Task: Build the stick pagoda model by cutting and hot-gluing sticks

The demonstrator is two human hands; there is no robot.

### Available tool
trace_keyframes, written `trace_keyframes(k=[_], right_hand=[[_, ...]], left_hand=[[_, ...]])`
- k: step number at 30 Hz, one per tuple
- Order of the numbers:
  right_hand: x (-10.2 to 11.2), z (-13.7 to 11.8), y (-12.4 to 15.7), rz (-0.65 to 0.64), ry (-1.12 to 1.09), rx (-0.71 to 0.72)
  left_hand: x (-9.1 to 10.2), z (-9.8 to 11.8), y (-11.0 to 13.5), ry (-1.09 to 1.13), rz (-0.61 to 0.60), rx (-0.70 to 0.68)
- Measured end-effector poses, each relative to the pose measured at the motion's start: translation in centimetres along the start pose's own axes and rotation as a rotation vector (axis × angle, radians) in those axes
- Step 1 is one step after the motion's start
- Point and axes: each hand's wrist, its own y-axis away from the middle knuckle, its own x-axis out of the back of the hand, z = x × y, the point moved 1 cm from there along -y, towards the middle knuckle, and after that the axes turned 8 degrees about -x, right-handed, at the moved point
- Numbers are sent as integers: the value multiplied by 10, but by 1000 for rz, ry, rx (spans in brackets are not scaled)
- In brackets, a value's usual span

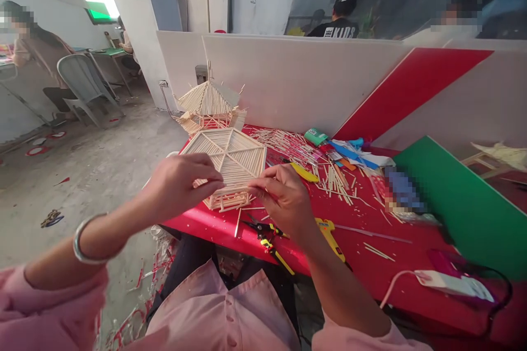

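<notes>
The tabletop (366,282) is red. A small stick house (209,98) with a pointy roof stands at its far left. In front of it is a six-sided stick piece (242,162). Lots of loose sticks (284,145) lie in a messy pile at the back, with a green packet (315,137) just beside them. Cutters (267,243) with yellow and black handles lie by the near edge. A yellow glue gun (329,235) is to their right. A white power strip (453,283) lies near a big green board (461,203).
</notes>
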Motion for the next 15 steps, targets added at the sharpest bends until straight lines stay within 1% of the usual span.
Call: trace_keyframes(k=[2, 3, 5, 7, 11, 13, 15], right_hand=[[-1, 4, -6, 0, -3, 2], [-2, 6, -7, -1, -11, -5], [-2, 9, -8, -14, -28, -15], [-4, 11, -8, -39, -38, -16], [-7, 17, -9, -81, -32, -20], [-8, 19, -10, -93, -25, -27], [-8, 20, -10, -97, -24, -45]], left_hand=[[4, -7, -21, -5, -184, 49], [3, -9, -28, -8, -251, 70], [-1, -11, -39, -23, -341, 103], [-6, -11, -44, -41, -393, 116], [-15, -8, -47, -67, -459, 123], [-17, -7, -47, -66, -470, 132], [-20, -8, -47, -52, -448, 134]])
